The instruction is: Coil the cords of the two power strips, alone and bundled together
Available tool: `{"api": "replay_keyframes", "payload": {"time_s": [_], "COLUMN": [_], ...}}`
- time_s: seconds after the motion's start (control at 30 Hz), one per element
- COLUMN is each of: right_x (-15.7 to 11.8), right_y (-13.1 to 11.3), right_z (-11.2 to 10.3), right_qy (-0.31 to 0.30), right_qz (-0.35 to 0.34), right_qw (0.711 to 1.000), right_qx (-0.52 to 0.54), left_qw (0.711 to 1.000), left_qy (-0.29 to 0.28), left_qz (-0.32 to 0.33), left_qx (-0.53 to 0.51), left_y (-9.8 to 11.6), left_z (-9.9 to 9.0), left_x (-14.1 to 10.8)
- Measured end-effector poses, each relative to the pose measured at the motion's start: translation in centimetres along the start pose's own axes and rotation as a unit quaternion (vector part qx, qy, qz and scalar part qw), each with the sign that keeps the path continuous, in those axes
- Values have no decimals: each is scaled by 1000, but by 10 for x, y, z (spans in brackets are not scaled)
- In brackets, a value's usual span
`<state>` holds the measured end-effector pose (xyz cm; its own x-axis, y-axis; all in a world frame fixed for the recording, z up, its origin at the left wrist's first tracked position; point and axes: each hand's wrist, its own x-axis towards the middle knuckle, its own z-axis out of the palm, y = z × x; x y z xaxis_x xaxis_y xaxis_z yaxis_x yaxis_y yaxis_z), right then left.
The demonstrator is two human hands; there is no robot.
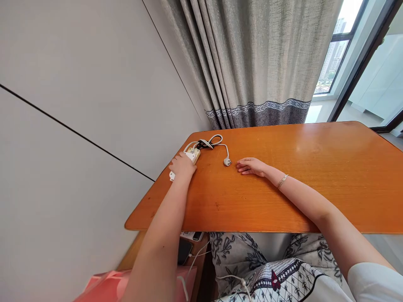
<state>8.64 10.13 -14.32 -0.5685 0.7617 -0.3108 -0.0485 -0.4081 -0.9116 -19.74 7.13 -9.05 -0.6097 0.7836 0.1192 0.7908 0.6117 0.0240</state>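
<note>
A white power strip (194, 155) lies at the left end of the orange-brown wooden table (283, 201). Over its middle rests my left hand (183, 165), fingers wrapped round it. From its far end runs a white cable (215, 137), looped and bundled with a black tie. The cable ends in a round plug (227, 161) lying on the tabletop. Just right of the plug, my right hand (251, 166) rests on its side on the wood, fingers loosely extended and holding nothing.
A grey wall (78, 167) borders the table's left side. Behind the table hangs a grey curtain (261, 63), with a window at the far right. Below the near edge are a dark phone (184, 251), white cables and a pink bag (107, 285).
</note>
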Motion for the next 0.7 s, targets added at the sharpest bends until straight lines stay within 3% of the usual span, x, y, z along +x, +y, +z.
{"api": "replay_keyframes", "payload": {"time_s": [0.23,0.5,0.6,0.7], "right_x": [2,-2,-1,3], "right_y": [4,2,2,3], "right_z": [4,2,2,0], "right_qy": [19,21,32,76], "right_qz": [-8,-28,-42,-76], "right_qw": [1000,999,998,991], "right_qx": [3,-22,-43,-83], "left_qw": [993,997,989,973], "left_qy": [-113,-6,48,26], "left_qz": [26,74,142,228], "left_qx": [26,9,13,-35], "left_y": [-1,13,33,61], "left_z": [-8,-9,-2,4], "left_x": [-3,-12,-24,-42]}}
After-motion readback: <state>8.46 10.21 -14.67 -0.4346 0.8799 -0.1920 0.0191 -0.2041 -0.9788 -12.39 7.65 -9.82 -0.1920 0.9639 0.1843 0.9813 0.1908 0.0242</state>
